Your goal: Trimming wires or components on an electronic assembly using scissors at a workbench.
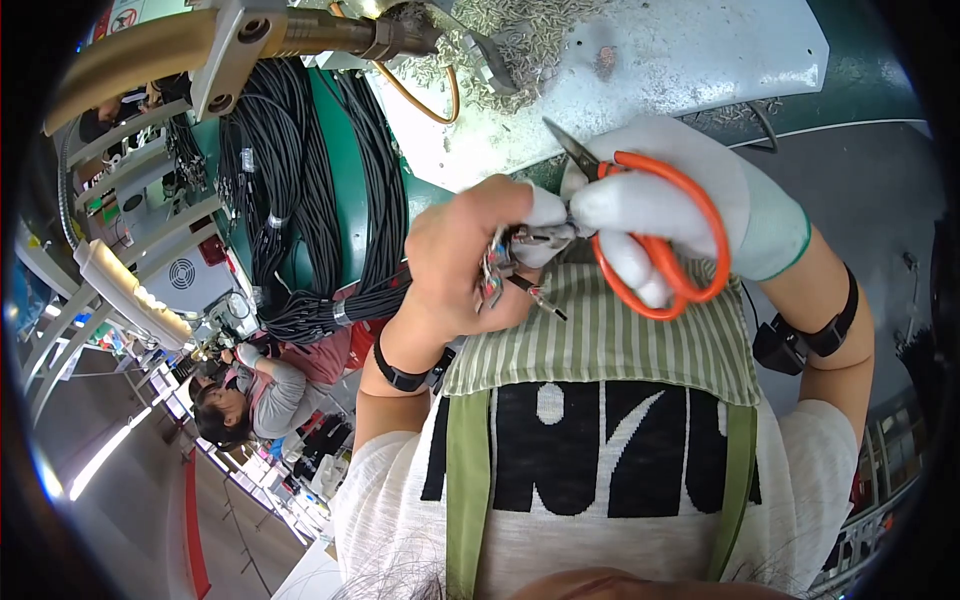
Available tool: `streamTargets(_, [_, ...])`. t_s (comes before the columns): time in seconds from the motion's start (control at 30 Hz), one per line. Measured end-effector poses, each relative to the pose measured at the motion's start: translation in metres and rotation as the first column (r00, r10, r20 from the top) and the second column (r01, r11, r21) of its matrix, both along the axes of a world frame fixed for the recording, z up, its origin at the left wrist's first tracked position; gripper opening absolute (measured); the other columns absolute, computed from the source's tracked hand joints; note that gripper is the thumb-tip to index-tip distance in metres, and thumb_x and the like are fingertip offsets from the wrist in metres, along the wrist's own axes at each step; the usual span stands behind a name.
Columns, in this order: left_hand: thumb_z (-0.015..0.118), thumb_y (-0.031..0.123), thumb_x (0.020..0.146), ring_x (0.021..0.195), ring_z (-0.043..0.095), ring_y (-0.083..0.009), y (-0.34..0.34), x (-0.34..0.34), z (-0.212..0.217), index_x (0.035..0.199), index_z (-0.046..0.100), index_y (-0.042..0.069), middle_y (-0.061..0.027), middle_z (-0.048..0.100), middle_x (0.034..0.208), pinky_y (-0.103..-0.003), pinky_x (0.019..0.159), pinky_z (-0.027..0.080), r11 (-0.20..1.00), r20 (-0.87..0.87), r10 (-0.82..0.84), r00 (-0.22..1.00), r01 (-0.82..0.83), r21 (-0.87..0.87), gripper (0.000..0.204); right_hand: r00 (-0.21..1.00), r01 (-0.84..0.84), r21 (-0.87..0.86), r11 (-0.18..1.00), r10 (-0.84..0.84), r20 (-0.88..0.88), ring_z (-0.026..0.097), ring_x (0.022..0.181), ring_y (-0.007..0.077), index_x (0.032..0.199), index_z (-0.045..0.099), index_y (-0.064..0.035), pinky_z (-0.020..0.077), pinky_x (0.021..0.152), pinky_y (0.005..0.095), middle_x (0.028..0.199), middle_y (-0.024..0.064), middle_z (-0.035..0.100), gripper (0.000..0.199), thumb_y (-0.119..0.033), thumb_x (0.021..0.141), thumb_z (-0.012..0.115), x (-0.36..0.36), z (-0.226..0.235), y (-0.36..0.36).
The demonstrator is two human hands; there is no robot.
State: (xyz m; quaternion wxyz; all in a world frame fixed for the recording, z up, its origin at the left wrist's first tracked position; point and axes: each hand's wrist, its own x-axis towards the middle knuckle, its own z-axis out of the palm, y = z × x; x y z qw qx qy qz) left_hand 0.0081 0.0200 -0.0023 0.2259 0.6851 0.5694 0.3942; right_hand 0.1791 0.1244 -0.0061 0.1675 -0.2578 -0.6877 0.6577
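"Orange loops on those scissors [660,256]: which hand has them?"

"The right hand [645,205], in a white glove. Its fingers curl through and around the loops, and one gloved tip reaches the wire bundle [493,268]."

"Where do the blades sit?"

"Past the fingers, pointing up and leftward, near the bundle. How far they are parted, I can't tell."

"And the left hand [455,250]?"

"Closed on the bundle, a white cover on one digit. The silvery part lies between the fingertips of both hands; coloured ends stick out by the left palm, and a dark one hangs over the striped apron [620,345]."

"Which left fingers pinch it?"

"Can't say; they hide one another."
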Motion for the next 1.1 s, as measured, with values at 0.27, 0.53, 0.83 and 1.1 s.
streamTargets(0.27, [0.064,0.000,0.082,0.066,0.057,-0.0075,0.007,0.005,0.008,0.099,0.056,-0.001,-0.0033,0.062,0.080,-0.020,0.061,0.045,0.883,0.809,0.380,0.449,0.084,-0.461,0.019,0.982,0.183,0.667,0.722,-0.161,-0.096,0.055,0.048,0.0212,0.085,0.061,-0.0056,0.0419,0.045,0.0288,0.063,0.0083,0.056,0.018,-0.016,0.075,0.071,-0.003,-0.011,-0.007])
streamTargets(0.53, [0.067,-0.002,0.078,0.073,0.055,-0.0050,0.008,0.013,0.012,0.095,0.059,-0.002,-0.0030,0.062,0.082,-0.018,0.065,0.044,0.850,0.450,0.471,0.759,-0.254,-0.461,0.018,0.964,0.120,0.818,0.562,-0.262,0.039,0.055,0.057,0.0222,0.093,0.064,-0.0116,0.0423,0.050,0.0316,0.066,0.0037,0.052,0.026,-0.019,0.070,0.073,0.014,0.003,-0.004])
streamTargets(0.83, [0.068,-0.002,0.075,0.075,0.054,-0.0043,0.009,0.020,0.009,0.093,0.058,-0.003,-0.0013,0.059,0.082,-0.018,0.066,0.044,0.855,0.402,0.476,0.782,-0.306,-0.419,0.020,0.955,-0.045,0.796,0.603,-0.206,0.211,0.055,0.057,0.0218,0.091,0.064,-0.0122,0.0419,0.049,0.0325,0.065,0.0031,0.051,0.023,-0.019,0.071,0.072,0.020,-0.002,-0.009])
streamTargets(1.1, [0.062,-0.004,0.077,0.073,0.052,-0.0050,0.008,0.033,-0.001,0.098,0.054,-0.002,-0.0014,0.058,0.082,-0.017,0.067,0.043,0.952,0.488,0.305,0.818,-0.274,-0.136,0.023,0.994,0.041,0.538,0.842,-0.092,0.067,0.051,0.047,0.0208,0.086,0.062,-0.0059,0.0389,0.045,0.0309,0.057,0.0074,0.050,0.012,-0.015,0.079,0.067,0.018,-0.010,-0.013])
